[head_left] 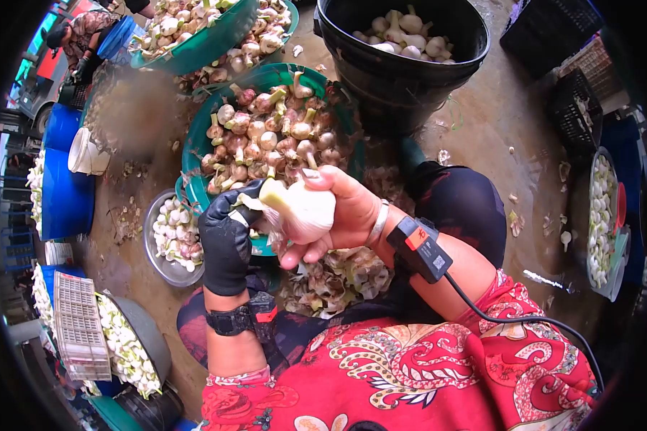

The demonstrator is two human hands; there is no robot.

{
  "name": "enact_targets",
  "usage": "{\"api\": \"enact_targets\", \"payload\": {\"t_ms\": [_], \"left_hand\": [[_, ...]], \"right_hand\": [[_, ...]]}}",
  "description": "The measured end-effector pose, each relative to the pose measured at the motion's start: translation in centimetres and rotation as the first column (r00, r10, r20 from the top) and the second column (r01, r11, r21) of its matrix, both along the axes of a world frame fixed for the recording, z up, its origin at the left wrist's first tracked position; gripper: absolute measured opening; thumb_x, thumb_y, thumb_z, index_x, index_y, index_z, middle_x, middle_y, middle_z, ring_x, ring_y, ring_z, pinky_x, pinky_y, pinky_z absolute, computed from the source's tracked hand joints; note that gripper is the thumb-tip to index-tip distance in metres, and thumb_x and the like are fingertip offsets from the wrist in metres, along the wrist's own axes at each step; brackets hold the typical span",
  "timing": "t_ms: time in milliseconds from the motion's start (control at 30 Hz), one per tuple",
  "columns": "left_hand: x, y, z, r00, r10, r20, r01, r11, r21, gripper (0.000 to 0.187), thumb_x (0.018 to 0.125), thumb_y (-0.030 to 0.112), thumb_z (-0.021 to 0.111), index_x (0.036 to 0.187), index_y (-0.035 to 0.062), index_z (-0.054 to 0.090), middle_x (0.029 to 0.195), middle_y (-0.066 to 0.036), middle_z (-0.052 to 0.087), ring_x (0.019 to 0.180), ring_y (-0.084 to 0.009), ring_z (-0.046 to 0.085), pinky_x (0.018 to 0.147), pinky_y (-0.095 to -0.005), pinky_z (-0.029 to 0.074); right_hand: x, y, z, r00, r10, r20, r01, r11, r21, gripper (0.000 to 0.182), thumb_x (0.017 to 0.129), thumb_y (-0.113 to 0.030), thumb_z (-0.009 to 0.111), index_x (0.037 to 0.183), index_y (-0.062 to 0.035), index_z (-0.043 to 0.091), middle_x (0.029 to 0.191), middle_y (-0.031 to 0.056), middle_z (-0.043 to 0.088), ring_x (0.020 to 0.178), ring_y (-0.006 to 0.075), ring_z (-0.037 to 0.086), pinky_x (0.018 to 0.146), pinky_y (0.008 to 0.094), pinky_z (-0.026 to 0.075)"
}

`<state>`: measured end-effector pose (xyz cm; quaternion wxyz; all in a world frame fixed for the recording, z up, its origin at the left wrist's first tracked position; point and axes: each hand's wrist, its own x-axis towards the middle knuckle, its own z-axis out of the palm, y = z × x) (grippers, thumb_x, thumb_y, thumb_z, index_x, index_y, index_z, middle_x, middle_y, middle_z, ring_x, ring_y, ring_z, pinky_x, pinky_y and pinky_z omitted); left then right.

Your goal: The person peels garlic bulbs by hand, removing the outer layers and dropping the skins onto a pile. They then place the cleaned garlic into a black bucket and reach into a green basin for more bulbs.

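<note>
A large white garlic bulb [308, 210] with a thick pale green stem is held in front of me. My right hand [349, 197], bare, cradles the bulb with the thumb on top and the fingers underneath. On the other side my left hand [226, 237], in a black glove, is closed on the bulb's loose outer skin near the stem; its fingertips are partly hidden. Just beyond both hands stands a green basin [192, 147] full of unpeeled garlic bulbs [269, 136]. Below them, between my legs, lies a heap of garlic skins [338, 280].
A black bucket [388, 90] with white bulbs stands ahead. To the left are a metal bowl [167, 269] of small bulbs, blue tubs [83, 190] and a plastic crate [83, 327]. Another person [79, 36] works at far left. At right sit black crates [575, 108] and a garlic-filled tray [601, 223].
</note>
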<state>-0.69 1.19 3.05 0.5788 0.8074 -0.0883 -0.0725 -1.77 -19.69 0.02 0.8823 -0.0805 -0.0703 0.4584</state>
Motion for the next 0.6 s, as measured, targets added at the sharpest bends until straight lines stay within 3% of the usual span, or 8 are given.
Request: {"api": "enact_targets", "payload": {"t_ms": [67, 100, 167, 200, 233, 367, 433, 600], "left_hand": [[0.8, 0.6, -1.4, 0.988, 0.142, -0.060, -0.152, 0.965, -0.216, 0.029, 0.088, 0.006, 0.052, 0.114, -0.0042, 0.060, 0.110, -0.010, 0.064, 0.100, -0.0141, 0.059, 0.088, -0.0272, 0.046], [1.2, 0.7, -0.7, 0.878, -0.048, 0.476, -0.111, 0.947, 0.301, 0.032, 0.090, 0.008, 0.052, 0.119, -0.0047, 0.056, 0.120, -0.012, 0.059, 0.106, -0.0162, 0.057, 0.093, -0.0278, 0.044], [1.4, 1.9, -1.5, 0.866, -0.091, 0.492, -0.063, 0.956, 0.288, 0.036, 0.090, 0.009, 0.053, 0.124, -0.0033, 0.053, 0.117, -0.011, 0.059, 0.100, -0.0154, 0.059, 0.089, -0.0272, 0.046], [0.5, 0.9, -0.8, 1.000, 0.015, -0.015, -0.019, 0.953, -0.302, 0.043, 0.088, 0.008, 0.055, 0.130, -0.0012, 0.048, 0.110, -0.008, 0.060, 0.092, -0.0148, 0.059, 0.085, -0.0269, 0.048], [-0.5, -0.7, -0.2, 0.961, -0.049, -0.271, -0.103, 0.848, -0.520, 0.050, 0.084, 0.004, 0.060, 0.132, 0.0006, 0.045, 0.103, -0.005, 0.059, 0.086, -0.0126, 0.058, 0.081, -0.0266, 0.048], [-2.0, -3.6, 0.2, 0.969, -0.038, -0.245, -0.067, 0.910, -0.409, 0.046, 0.079, -0.001, 0.061, 0.124, -0.0002, 0.053, 0.105, -0.006, 0.062, 0.082, -0.0115, 0.059, 0.076, -0.0260, 0.049], [-1.9, -3.8, 0.1, 0.985, 0.035, -0.171, -0.088, 0.946, -0.311, 0.043, 0.078, -0.002, 0.061, 0.120, -0.0004, 0.056, 0.105, -0.007, 0.063, 0.079, -0.0110, 0.059, 0.073, -0.0256, 0.050], [-0.9, -2.1, -0.2, 0.944, 0.058, -0.325, -0.183, 0.912, -0.368, 0.028, 0.083, 0.004, 0.059, 0.110, -0.0030, 0.061, 0.084, -0.011, 0.067, 0.065, -0.0143, 0.061, 0.062, -0.0254, 0.048]], "right_hand": [[0.1, -0.1, -0.3, 1.000, 0.016, 0.026, -0.016, 1.000, 0.017, 0.066, 0.081, -0.046, 0.056, 0.123, 0.0035, 0.048, 0.107, 0.0237, 0.061, 0.089, 0.0407, 0.065, 0.067, 0.0394, 0.059], [0.2, 0.0, -0.6, 0.990, -0.117, 0.074, 0.121, 0.991, -0.056, 0.066, 0.080, -0.045, 0.058, 0.123, 0.0037, 0.047, 0.107, 0.0223, 0.061, 0.091, 0.0384, 0.064, 0.071, 0.0391, 0.058], [0.2, -0.5, -0.3, 0.947, -0.286, 0.143, 0.310, 0.932, -0.188, 0.061, 0.076, -0.034, 0.066, 0.122, 0.0008, 0.047, 0.105, 0.0162, 0.059, 0.099, 0.0299, 0.062, 0.082, 0.0374, 0.054], [0.3, -0.4, -0.6, 0.900, -0.390, 0.194, 0.427, 0.878, -0.216, 0.059, 0.074, -0.029, 0.069, 0.121, -0.0009, 0.047, 0.105, 0.0138, 0.059, 0.100, 0.0271, 0.061, 0.083, 0.0360, 0.052], [0.4, 0.0, -0.9, 0.841, -0.483, 0.245, 0.535, 0.811, -0.236, 0.058, 0.072, -0.023, 0.072, 0.120, -0.0025, 0.047, 0.105, 0.0114, 0.058, 0.100, 0.0244, 0.060, 0.085, 0.0347, 0.051], [0.6, 0.8, -1.3, 0.738, -0.384, 0.555, 0.670, 0.518, -0.532, 0.059, 0.068, -0.016, 0.075, 0.118, -0.0047, 0.047, 0.106, 0.0078, 0.057, 0.098, 0.0195, 0.059, 0.087, 0.0323, 0.048], [0.7, 0.8, -1.3, 0.782, -0.510, 0.358, 0.621, 0.681, -0.388, 0.059, 0.068, -0.016, 0.076, 0.118, -0.0046, 0.047, 0.107, 0.0068, 0.057, 0.096, 0.0179, 0.059, 0.086, 0.0307, 0.048], [2.4, -0.2, 0.5, 0.631, -0.771, 0.079, 0.774, 0.619, -0.135, 0.022, 0.081, 0.002, 0.061, 0.101, -0.0019, 0.053, 0.086, 0.0089, 0.062, 0.076, 0.0176, 0.061, 0.071, 0.0307, 0.052]]}}
